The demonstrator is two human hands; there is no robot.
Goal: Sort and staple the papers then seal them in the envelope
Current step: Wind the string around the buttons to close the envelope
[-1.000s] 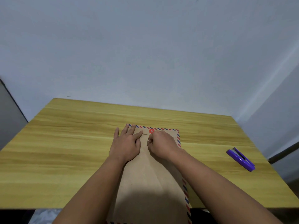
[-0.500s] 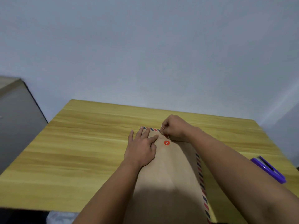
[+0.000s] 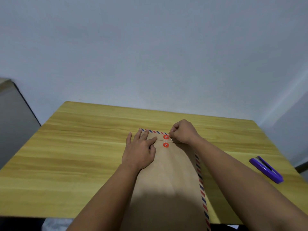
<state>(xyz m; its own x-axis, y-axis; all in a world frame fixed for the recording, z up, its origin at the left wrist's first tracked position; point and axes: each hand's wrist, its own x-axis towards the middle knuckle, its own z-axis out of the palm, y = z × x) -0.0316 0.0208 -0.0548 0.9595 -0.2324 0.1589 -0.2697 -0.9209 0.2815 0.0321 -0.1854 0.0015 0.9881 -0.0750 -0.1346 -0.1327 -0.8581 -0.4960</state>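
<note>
Fingertips (image 3: 172,130) of the right hand (image 3: 182,131) pinch a thin white string (image 3: 170,138) just beside the upper red button (image 3: 166,137), while the left hand (image 3: 139,151) lies flat on the brown envelope (image 3: 168,180)

Right-hand fingers are curled into a loose fist at the envelope's far end, with the string running from them to the upper button on the folded flap; the lower red button (image 3: 165,145) sits just below the flap edge, between the two hands. Left-hand fingers are straight and spread, pressing the envelope's left part, the index tip near the flap edge and close to the buttons. The envelope, edged with red and blue stripes, lies lengthwise on the wooden table (image 3: 83,147), its near end reaching past the table's front edge. A purple stapler (image 3: 266,170) rests well apart on the table's right side
</note>
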